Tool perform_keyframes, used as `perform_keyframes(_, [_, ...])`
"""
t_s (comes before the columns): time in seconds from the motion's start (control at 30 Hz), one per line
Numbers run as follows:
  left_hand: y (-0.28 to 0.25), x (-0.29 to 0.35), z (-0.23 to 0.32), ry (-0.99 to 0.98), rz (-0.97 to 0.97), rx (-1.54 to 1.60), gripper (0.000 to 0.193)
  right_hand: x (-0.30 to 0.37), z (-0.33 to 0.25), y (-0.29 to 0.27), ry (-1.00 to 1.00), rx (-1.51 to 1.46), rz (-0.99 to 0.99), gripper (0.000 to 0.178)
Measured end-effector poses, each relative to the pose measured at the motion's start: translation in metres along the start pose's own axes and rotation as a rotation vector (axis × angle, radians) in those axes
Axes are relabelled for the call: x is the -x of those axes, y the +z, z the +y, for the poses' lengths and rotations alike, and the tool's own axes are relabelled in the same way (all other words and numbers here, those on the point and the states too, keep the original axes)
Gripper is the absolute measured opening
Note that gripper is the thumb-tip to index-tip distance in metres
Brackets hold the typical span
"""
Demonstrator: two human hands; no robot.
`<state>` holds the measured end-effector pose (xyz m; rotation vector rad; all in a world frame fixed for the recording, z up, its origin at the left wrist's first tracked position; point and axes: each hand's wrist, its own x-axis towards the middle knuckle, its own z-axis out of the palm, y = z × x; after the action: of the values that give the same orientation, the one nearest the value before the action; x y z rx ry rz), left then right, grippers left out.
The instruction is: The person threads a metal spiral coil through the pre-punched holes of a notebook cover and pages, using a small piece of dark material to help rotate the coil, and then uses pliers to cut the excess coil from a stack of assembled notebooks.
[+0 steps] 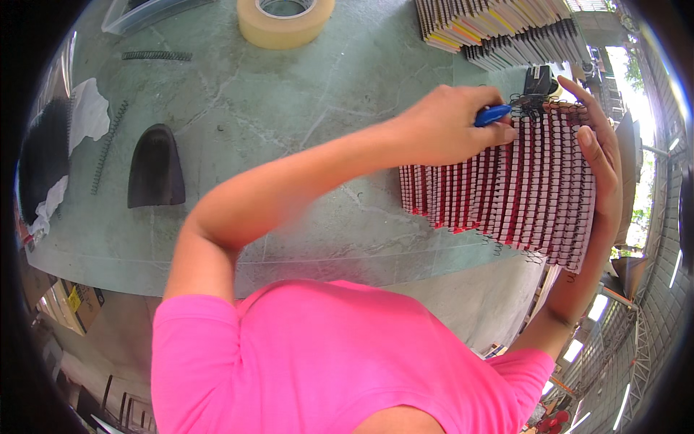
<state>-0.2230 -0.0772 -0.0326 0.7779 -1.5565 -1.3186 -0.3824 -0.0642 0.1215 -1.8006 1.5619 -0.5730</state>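
Observation:
A stack of spiral-bound notebooks (499, 195) stands at the right of the table, spines and black wire coils toward me. My left hand (459, 123) reaches across, closed around a blue-handled tool (493, 114). The tool's dark tip lies among tangled black coil ends at the stack's far edge. Its exact kind is hard to make out. My right hand (603, 155) rests along the right side of the stack, thumb and fingers stretched out and apart. Loose wire ends stick out along the stack's near edge.
More notebooks (491, 25) are piled at the far right. A roll of clear tape (285, 25) lies at the back, near a plastic bin (148, 16). To the left are loose coils (110, 148), a dark rounded piece (157, 166) and torn white paper (89, 112).

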Motion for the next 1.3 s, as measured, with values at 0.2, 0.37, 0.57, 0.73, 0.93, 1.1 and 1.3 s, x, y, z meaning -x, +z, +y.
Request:
perform_keyframes(0.2, [-0.079,0.026,-0.024,-0.379,-0.365,-0.628,0.036,0.011,-0.018,0.014,0.067,0.036,0.127,0.050])
perform_keyframes(0.37, [-0.078,0.067,-0.073,0.014,-0.370,-1.209,0.026,0.016,-0.022,0.030,0.022,0.063,0.259,0.038])
perform_keyframes(0.57, [-0.060,0.059,-0.083,0.180,-0.352,-1.355,0.031,0.016,-0.012,0.027,-0.229,0.477,0.183,0.053])
perform_keyframes(0.73, [-0.049,0.054,-0.091,0.262,-0.283,-1.380,0.031,0.013,-0.007,0.019,-0.195,0.339,0.173,0.043])
perform_keyframes(0.93, [-0.046,0.041,-0.088,0.182,-0.412,-1.312,0.022,0.018,-0.004,0.028,-0.227,0.315,0.254,0.036])
perform_keyframes(1.1, [-0.047,0.040,-0.088,0.126,-0.453,-1.316,0.017,0.013,-0.008,0.020,-0.001,0.237,0.202,0.051])
perform_keyframes(1.3, [-0.049,0.043,-0.092,0.118,-0.391,-1.232,0.016,0.016,-0.008,0.030,-0.289,0.501,0.205,0.051])
